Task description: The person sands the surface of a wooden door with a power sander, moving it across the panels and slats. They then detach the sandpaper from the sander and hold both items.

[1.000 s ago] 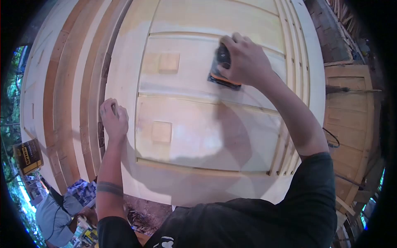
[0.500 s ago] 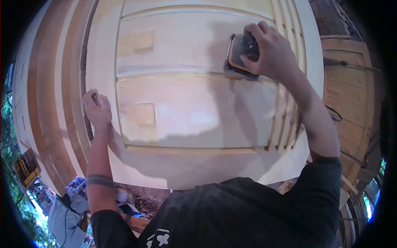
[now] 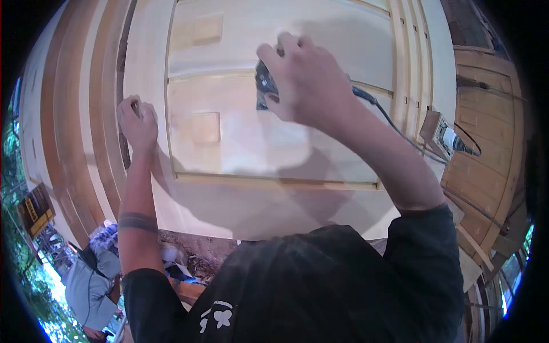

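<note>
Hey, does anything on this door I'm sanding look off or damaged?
Nothing looks broken or spilled. One oddity: a squarish darker patch on the door panel, left of the sander in the right hand, differs from the pale wood around it.

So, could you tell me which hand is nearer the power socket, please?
Right: the right hand grips the sander left of the power socket; the left hand sits far across the wooden door.

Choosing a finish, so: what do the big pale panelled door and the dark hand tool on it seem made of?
The pale panelled door looks like bare, unvarnished light wood: matt, faint grain. The dark hand tool under the right hand seems black plastic, mostly hidden.
</note>
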{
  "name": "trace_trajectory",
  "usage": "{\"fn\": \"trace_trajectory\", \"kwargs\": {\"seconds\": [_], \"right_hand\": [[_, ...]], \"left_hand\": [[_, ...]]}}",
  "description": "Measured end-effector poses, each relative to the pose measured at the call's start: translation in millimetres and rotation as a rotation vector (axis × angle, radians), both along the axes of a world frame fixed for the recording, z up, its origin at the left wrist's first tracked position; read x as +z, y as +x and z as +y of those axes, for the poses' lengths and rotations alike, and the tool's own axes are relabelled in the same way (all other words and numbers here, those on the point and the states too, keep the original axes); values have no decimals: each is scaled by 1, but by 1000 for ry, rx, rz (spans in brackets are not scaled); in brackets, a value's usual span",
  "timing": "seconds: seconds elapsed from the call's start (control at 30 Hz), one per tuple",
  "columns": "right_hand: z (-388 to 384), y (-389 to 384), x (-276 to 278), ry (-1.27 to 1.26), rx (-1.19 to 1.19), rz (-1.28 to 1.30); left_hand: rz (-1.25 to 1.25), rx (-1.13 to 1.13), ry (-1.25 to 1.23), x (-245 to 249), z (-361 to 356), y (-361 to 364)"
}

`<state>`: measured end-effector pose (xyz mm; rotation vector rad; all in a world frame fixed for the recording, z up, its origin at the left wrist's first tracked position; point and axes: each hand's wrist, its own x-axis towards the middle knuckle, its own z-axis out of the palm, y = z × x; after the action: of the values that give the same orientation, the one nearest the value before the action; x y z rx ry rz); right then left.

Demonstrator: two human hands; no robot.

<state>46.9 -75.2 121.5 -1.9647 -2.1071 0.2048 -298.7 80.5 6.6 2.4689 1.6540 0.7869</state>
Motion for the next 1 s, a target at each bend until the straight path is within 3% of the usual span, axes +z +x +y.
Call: {"fn": "trace_trajectory", "kwargs": {"seconds": [0.3, 0.4, 0.77, 1.0], "right_hand": [[-115, 16, 16, -126, -110, 9], [-117, 17, 8, -85, -208, -35], [-31, -71, -3, 30, 46, -37], [-84, -36, 8, -96, -46, -80]], "left_hand": [[52, 2, 42, -9, 5, -7], [28, 29, 39, -10, 4, -7], [34, 39, 36, -14, 7, -11], [0, 50, 44, -18, 6, -10]]}}
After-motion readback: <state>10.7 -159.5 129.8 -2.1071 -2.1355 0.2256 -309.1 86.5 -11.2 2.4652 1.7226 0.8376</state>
